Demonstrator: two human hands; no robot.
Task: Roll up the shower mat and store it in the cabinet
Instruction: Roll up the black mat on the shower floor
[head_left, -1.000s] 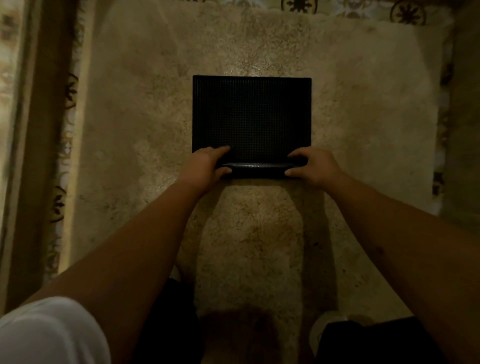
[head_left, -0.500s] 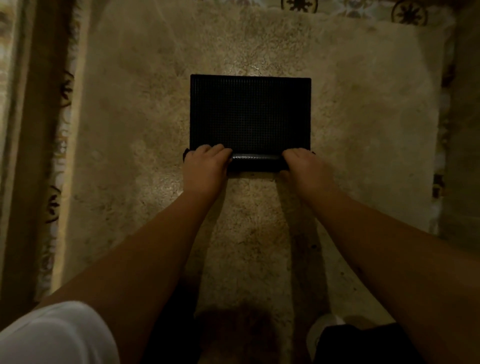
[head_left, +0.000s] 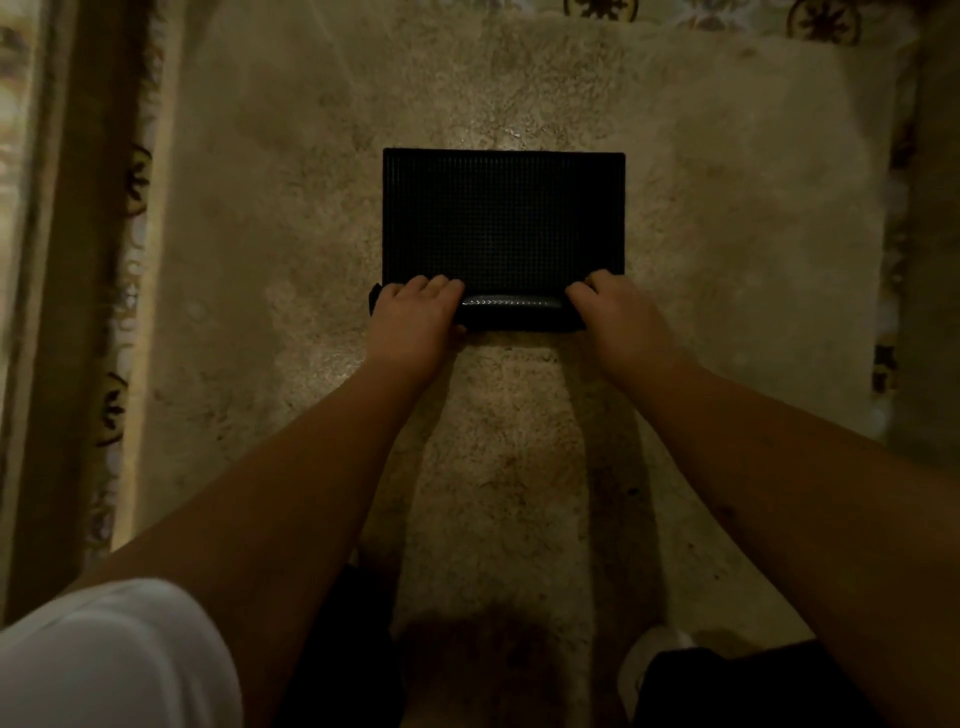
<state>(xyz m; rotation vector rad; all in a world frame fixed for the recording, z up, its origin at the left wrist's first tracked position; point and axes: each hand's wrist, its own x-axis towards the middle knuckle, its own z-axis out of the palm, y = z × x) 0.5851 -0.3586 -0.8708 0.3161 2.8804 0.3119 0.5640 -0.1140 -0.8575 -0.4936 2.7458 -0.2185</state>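
— Black, grid-textured rubber shower mat (head_left: 503, 218) lay flat on the shaggy beige rug (head_left: 727, 208), its near edge already curled into a tight roll (head_left: 511, 310). Where were the hands?

— Left hand (head_left: 413, 322) and right hand (head_left: 618, 312) were each curled closed over an end of that roll, fingers draped on top.

— How best to roll on?

— Probably with even pressure at both ends, so it didn't skew.

— And the room?

— Dim; patterned floor tiles (head_left: 821, 21) bordered the rug. No cabinet showed.
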